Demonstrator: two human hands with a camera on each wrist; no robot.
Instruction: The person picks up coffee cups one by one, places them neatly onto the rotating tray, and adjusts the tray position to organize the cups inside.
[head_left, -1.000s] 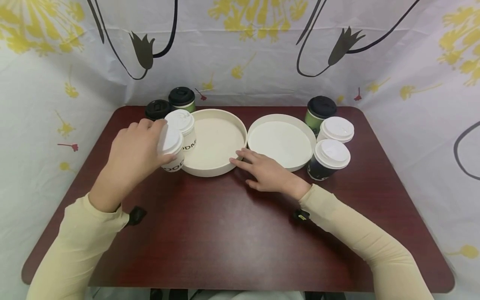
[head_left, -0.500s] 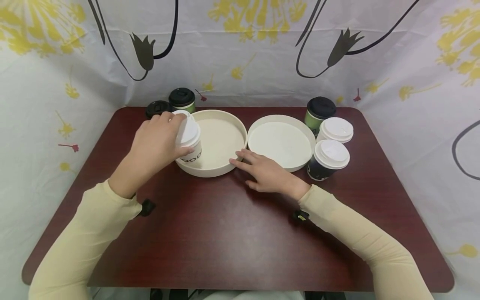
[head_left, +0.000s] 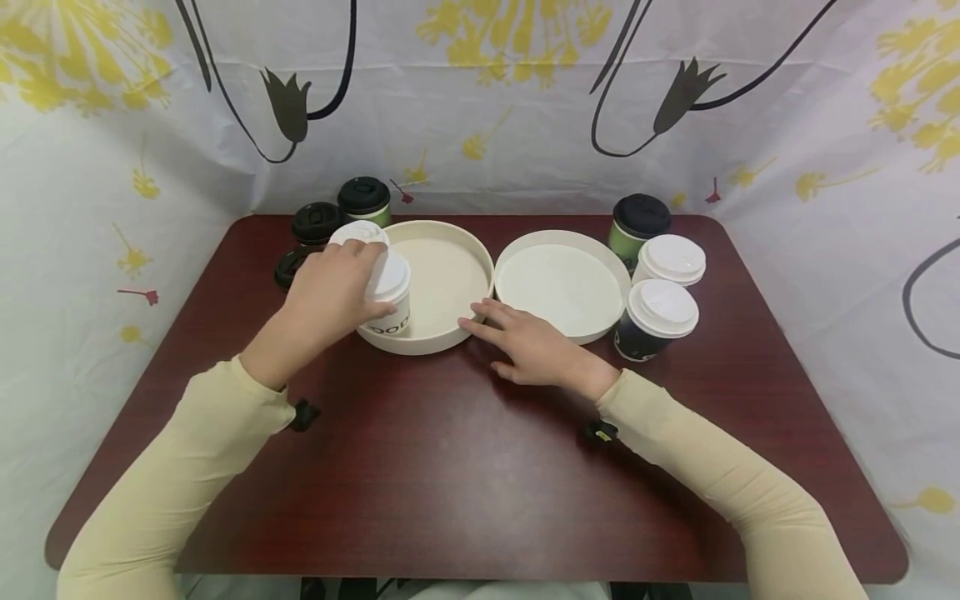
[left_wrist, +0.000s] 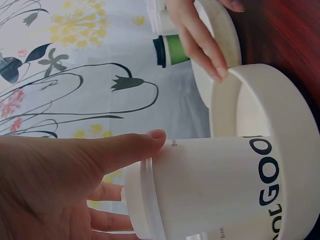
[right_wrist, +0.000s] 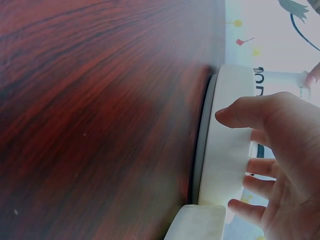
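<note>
My left hand [head_left: 330, 287] grips a white paper cup [head_left: 395, 304] with a white lid and dark lettering, thumb on the near side and fingers round the lid. The cup overlaps the left side of a round cream tray [head_left: 453, 262], and in the left wrist view the cup's base [left_wrist: 267, 200] lies close to the tray wall [left_wrist: 300, 145]. A second white-lidded cup [head_left: 362, 232] stands just behind, partly hidden by my left hand. My right hand [head_left: 536, 346] has its fingers spread, with fingertips touching the tray's right rim, close to where a second round tray [head_left: 562, 287] adjoins it.
Left of the cream tray stand a green cup [head_left: 365, 198] with a black lid, another black-lidded cup [head_left: 317, 223] and a black lid [head_left: 288, 271] partly covered by my hand. On the right are a black-lidded green cup [head_left: 637, 229], a white-lidded cup [head_left: 672, 260] and a dark cup [head_left: 643, 340].
My left hand has moved right with the white cup, from beside the cream tray to over its left part. A black lid behind the hand has come into view. The right hand has stayed put.
</note>
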